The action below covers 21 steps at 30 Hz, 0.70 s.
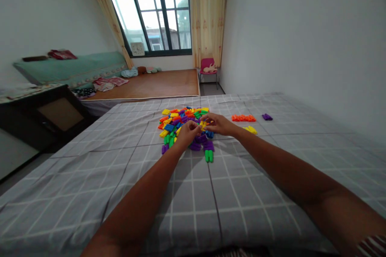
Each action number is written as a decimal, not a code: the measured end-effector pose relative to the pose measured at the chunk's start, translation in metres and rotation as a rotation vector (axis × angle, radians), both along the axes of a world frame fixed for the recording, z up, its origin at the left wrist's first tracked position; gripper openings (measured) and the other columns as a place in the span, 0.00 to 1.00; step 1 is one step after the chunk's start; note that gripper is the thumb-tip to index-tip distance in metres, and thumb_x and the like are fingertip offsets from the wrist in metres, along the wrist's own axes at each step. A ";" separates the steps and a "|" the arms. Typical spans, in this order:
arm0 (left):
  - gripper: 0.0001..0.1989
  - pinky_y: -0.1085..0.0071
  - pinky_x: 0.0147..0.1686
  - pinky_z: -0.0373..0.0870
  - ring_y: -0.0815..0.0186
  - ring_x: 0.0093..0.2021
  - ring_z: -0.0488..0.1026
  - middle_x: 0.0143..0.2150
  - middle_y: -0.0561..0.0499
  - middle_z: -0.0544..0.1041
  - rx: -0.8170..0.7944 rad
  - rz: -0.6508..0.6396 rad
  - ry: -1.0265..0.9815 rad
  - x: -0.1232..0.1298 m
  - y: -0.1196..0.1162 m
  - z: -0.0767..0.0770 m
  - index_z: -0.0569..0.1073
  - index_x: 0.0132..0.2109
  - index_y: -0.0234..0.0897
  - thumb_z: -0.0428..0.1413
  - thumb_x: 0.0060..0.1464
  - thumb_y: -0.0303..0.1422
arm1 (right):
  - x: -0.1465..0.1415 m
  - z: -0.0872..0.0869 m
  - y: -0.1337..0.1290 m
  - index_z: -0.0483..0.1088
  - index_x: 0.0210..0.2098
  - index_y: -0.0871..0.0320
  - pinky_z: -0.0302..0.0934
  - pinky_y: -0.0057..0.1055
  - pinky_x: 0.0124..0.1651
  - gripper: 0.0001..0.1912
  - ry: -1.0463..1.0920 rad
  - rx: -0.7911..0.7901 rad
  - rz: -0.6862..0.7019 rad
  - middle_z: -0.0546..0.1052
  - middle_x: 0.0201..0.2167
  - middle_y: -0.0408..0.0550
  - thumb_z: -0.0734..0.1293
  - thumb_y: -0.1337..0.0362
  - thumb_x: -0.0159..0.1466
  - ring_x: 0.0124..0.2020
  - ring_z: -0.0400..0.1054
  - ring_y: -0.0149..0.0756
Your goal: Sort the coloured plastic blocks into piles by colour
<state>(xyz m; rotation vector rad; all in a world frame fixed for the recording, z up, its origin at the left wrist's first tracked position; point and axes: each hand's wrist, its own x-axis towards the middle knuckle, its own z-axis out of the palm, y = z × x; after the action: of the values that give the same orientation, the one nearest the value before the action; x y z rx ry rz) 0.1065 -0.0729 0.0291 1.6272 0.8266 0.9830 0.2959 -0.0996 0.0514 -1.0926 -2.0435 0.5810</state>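
Observation:
A heap of colourful plastic building pieces (176, 120) lies on the grey checked cloth, in orange, yellow, green, blue and purple. Over its near right side, both my hands meet. My left hand (188, 131) is closed in a pinch, its fingertips against a small yellow building piece (204, 124). From the other side, the curled fingers and thumb of my right hand (219, 123) are around that same yellow piece. Purple pieces (208, 144) and a green piece (209, 156) lie just below the hands. My fingers partly hide the pieces behind them.
To the right of the heap lie a row of orange pieces (243, 118), a few yellow pieces (251, 130) and a purple piece (267, 117). A dark cabinet (60, 108) stands at left. Behind are a brown bed mat (169, 82) and a pink chair (208, 64); a wall runs along the right.

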 end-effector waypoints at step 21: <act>0.13 0.70 0.34 0.71 0.65 0.33 0.74 0.32 0.49 0.78 0.211 -0.236 0.310 0.003 -0.007 -0.010 0.76 0.38 0.34 0.55 0.54 0.40 | 0.217 -0.002 -0.030 0.75 0.42 0.55 0.65 0.36 0.45 0.26 -0.734 -0.652 -0.399 0.77 0.45 0.50 0.74 0.65 0.41 0.46 0.71 0.46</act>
<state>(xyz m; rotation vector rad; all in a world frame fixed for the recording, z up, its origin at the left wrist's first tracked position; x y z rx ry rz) 0.1091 -0.0804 0.0194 2.0420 0.7296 0.6781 0.5128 -0.1293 0.0496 -2.3114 -2.1552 0.7261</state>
